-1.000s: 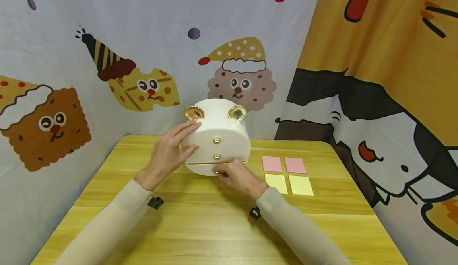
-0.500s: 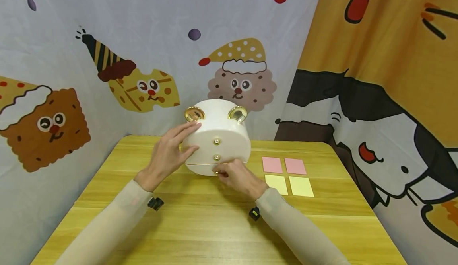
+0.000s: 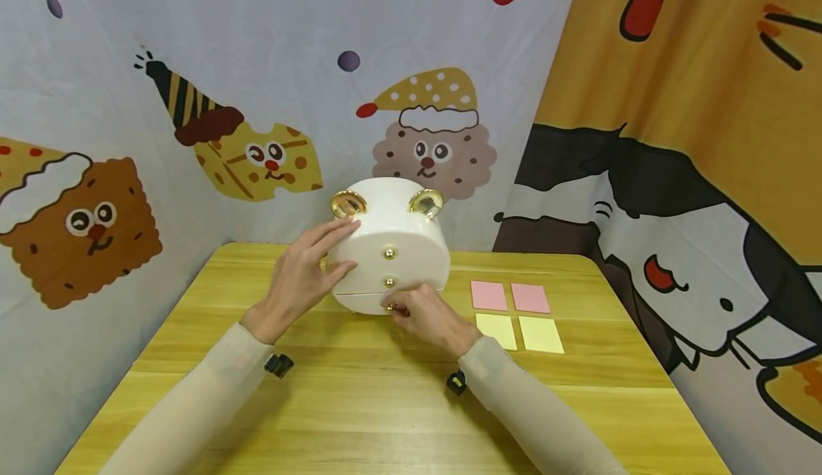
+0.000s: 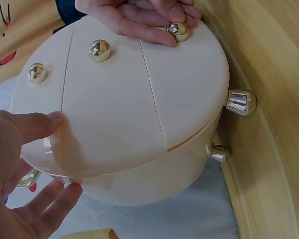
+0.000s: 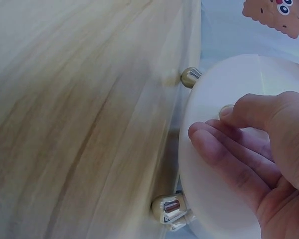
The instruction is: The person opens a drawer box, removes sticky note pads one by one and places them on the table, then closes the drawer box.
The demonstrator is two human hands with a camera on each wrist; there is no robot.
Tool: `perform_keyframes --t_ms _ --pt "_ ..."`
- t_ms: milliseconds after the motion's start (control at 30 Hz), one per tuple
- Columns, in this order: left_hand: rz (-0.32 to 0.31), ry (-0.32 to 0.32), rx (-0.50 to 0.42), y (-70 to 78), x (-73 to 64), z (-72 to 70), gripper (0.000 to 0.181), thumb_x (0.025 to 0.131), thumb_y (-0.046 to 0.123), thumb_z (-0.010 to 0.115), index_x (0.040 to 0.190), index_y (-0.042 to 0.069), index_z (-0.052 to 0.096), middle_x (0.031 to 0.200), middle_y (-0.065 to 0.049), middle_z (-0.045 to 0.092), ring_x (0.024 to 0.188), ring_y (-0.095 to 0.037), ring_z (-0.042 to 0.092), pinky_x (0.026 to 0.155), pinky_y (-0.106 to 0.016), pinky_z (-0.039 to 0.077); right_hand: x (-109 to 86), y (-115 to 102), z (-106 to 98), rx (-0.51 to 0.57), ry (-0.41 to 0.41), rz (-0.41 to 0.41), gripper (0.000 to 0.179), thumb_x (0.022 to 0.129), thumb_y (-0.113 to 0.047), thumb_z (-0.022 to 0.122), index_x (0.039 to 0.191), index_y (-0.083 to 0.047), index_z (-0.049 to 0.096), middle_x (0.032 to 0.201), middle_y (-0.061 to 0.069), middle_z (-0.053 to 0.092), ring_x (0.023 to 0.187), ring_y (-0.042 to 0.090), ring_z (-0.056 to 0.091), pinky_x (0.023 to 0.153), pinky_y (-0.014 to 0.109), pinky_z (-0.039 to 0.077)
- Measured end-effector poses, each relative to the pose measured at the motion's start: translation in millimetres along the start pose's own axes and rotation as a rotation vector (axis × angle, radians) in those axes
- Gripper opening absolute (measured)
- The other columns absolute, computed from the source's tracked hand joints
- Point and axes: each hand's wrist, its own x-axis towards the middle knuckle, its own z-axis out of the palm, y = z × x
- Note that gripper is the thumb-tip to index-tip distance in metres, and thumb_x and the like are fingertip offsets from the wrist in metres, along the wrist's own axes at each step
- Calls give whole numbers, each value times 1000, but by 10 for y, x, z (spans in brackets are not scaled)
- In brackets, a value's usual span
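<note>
A white, rounded chest of drawers [image 3: 403, 227] with gold ears stands on the wooden table. Three gold knobs run down its front. My left hand [image 3: 298, 268] holds it at the left side, thumb [image 4: 37, 125] against the front and fingers round the edge. Low on the front, my right hand [image 3: 429, 316] pinches the bottom drawer's gold knob [image 4: 178, 32] between thumb and index finger. The bottom drawer [image 4: 192, 94] sits almost flush, with a thin gap showing along its side in the left wrist view. The right hand hides part of this drawer in the head view.
Two pink paper squares [image 3: 488, 295] and two yellow paper squares [image 3: 541, 334] lie on the table [image 3: 359, 404] right of the chest. Gold feet [image 4: 240, 102] hold the chest off the tabletop. A cartoon-printed curtain [image 3: 270, 26] hangs close behind.
The bottom drawer has slid slightly inward, and the gap above it has narrowed to a thin line. Both hands stay at nearly the same spots.
</note>
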Motion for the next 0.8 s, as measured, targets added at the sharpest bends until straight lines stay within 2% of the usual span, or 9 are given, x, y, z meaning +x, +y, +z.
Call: perform_keyframes --t_ms 300,533,800 --pt "-4 -3 0 11 5 -4 79 89 9 103 161 18 72 163 -11 73 136 -39 77 73 -46 66 6 5 4 -9 5 21 24 98 6 88 118 -6 90 107 5 90 83 7 74 75 15 61" --pt "-5 -1 -6 26 -12 2 78 89 9 103 160 18 73 163 -11 72 137 -41 77 81 -51 70 2 -5 15 -32 7 18 22 98 5 87 116 -7 90 105 3 89 83 5 73 75 15 60" --pt "-10 -3 1 38 -2 -10 78 90 10 103 161 19 72 164 -10 72 137 -40 78 76 -48 68 12 11 11 -25 19 1 22 98 5 88 116 -6 90 107 5 90 84 9 77 76 17 63"
